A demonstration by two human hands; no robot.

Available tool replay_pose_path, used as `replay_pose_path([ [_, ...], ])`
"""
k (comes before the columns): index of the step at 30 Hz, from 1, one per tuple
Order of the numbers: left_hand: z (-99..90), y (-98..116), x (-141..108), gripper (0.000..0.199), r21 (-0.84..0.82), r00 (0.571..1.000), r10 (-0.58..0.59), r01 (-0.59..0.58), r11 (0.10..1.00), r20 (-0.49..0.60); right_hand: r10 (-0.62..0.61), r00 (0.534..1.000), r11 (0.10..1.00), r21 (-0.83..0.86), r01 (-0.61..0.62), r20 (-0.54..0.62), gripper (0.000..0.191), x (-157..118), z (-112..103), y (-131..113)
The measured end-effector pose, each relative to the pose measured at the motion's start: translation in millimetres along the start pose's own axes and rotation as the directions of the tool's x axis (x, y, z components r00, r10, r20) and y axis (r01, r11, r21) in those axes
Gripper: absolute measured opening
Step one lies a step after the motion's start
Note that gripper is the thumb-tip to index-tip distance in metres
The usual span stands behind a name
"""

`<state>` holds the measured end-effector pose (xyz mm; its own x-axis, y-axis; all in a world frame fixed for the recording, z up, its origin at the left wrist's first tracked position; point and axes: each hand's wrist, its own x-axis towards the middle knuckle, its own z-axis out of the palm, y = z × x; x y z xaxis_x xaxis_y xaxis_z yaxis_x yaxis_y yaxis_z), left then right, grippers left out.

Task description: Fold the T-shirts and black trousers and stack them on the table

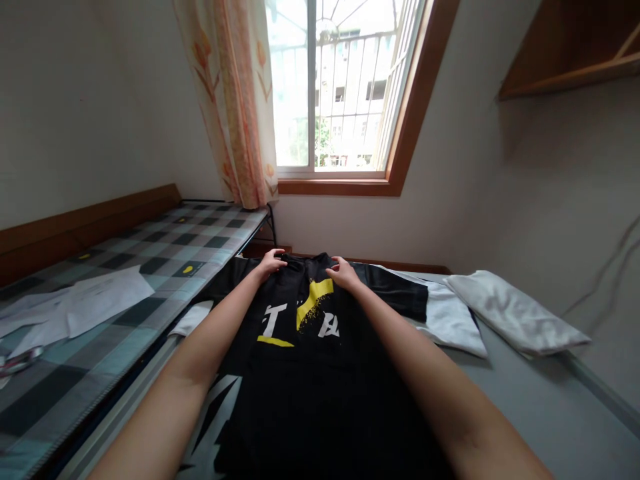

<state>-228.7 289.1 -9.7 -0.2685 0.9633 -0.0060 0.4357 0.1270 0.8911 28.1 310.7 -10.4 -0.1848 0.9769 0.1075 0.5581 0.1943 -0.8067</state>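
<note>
A black T-shirt [320, 380] is being spread on a grey desk [540, 407], with its neckline being positioned at the far end. At the left of the neckline, the fabric is being grasped between the thumb and fingers of the left hand [273, 261]. At the right of the neckline, the fabric is being grasped in the same manner by the right hand [343, 272]. Both forearms are being extended over the T-shirt. On its chest, white lettering and a yellow stroke are being displayed; a grey print is being shown lower on its left side.

A white garment [453, 320] is being partly covered by the right sleeve of the T-shirt. Farther right of the T-shirt, a folded white cloth [515, 313] is being supported on the desk, just beside the white garment. Left of the T-shirt, loose papers [100, 300] are being carried by a bed [215, 233] with a checked surface. Beyond the T-shirt, a window [345, 100] is being flanked on its left by a flowered curtain [240, 100]. A wooden shelf [575, 79] is being held on the wall, above and right of the T-shirt.
</note>
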Motion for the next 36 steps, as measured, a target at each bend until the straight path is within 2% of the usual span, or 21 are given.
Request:
replay_pose_path([
  [4, 6.6, -1.9, 5.2, 0.064, -0.073, 0.994, 0.105, -0.103, 0.992, 0.030, 0.078, 0.997, 0.993, 0.094, -0.075, -0.028, 0.060, 32.8, 11.3, -0.9],
  [8, 11.9, 0.6, 10.1, 0.070, -0.175, 0.984, 0.174, -0.175, 0.969, -0.023, 0.164, 0.983, 0.968, 0.208, -0.144, -0.086, 0.066, 43.3, 23.3, 0.4],
  [10, 13.8, 2.8, 11.2, 0.068, -0.210, 0.981, 0.186, -0.194, 0.958, -0.056, 0.190, 0.977, 0.950, 0.269, -0.159, -0.093, 0.060, 44.2, 28.5, -2.7],
  [13, 14.2, 7.8, 10.9, 0.059, -0.277, 0.978, 0.194, -0.206, 0.939, -0.070, 0.172, 0.983, 0.917, 0.374, -0.136, -0.064, 0.037, 43.7, 30.7, -14.6],
  [15, 11.5, 13.4, 8.6, 0.049, -0.327, 0.981, 0.180, -0.192, 0.925, -0.069, 0.130, 0.990, 0.894, 0.439, -0.092, -0.056, 0.025, 42.2, 25.5, -25.7],
  [17, 5.5, 20.9, 3.0, 0.040, -0.382, 0.983, 0.171, -0.185, 0.906, -0.069, 0.087, 0.994, 0.871, 0.489, -0.042, -0.070, 0.025, 36.9, 14.4, -36.3],
  [20, -8.9, 30.8, -17.5, 0.033, -0.417, 0.973, 0.218, -0.229, 0.880, -0.075, -0.076, 0.992, 0.830, 0.545, 0.121, -0.104, 0.031, 13.6, -7.4, -43.4],
  [23, -26.3, 28.4, -55.8, 0.024, -0.276, 0.943, 0.331, -0.326, 0.904, -0.031, -0.339, 0.933, 0.813, 0.463, 0.353, -0.116, 0.035, -33.2, -24.2, -33.4],
  [26, -40.6, 11.7, -100.7, 0.011, 0.020, 0.893, 0.411, -0.421, 0.907, 0.183, -0.510, 0.860, 0.838, 0.246, 0.487, 0.034, 0.037, -88.2, -30.0, -10.5],
  [28, -46.1, -0.1, -124.8, 0.010, 0.173, 0.875, 0.375, -0.438, 0.882, 0.305, -0.542, 0.823, 0.840, 0.096, 0.533, 0.170, 0.036, -116.1, -30.3, 3.7],
  [30, -48.5, -6.5, -140.5, 0.011, 0.248, 0.887, 0.301, -0.398, 0.883, 0.352, -0.530, 0.814, 0.838, 0.002, 0.545, 0.239, 0.040, -131.5, -30.6, 11.0],
  [33, -48.7, -4.5, -152.0, 0.012, 0.224, 0.924, 0.227, -0.302, 0.927, 0.307, -0.522, 0.829, 0.843, -0.025, 0.537, 0.202, 0.040, -137.9, -33.1, 8.9],
  [36, -47.7, 0.6, -160.5, 0.014, 0.092, 0.929, 0.261, -0.293, 0.952, 0.262, -0.527, 0.839, 0.846, -0.013, 0.533, 0.138, 0.037, -143.3, -34.5, 4.4],
])
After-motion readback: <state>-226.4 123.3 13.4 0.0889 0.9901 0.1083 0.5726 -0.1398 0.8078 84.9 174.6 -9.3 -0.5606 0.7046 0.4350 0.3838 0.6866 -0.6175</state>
